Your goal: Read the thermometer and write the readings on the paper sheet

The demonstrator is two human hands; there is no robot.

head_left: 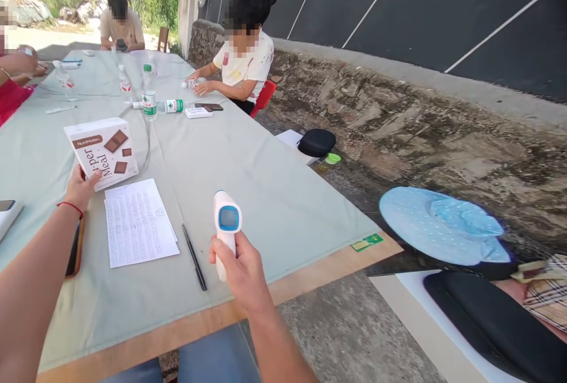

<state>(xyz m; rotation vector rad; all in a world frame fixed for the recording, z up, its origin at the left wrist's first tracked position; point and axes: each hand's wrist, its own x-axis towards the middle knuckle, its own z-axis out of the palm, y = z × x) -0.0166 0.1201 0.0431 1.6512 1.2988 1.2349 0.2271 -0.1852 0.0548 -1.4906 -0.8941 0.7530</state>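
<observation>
My left hand (83, 187) grips the lower left edge of a white meal box (104, 153) with brown chocolate pictures, tilted up above the table. In my right hand (239, 262) is a white infrared thermometer (227, 221), its blue-framed screen facing me. My fingers wrap round its handle. Between my hands lie handwritten sheets of paper (139, 223), with a black pen (194, 258) just to their right. A phone (75, 247) in an orange-brown case rests under my left forearm, partly hidden by it.
Bottles, among them a green-capped one (149, 94), stand and lie farther along the covered table (274, 194). A person in a white shirt (248, 61) sits at the right side; others sit farther off. A blue hat (436, 221) and a black case (491, 318) lie right of the table.
</observation>
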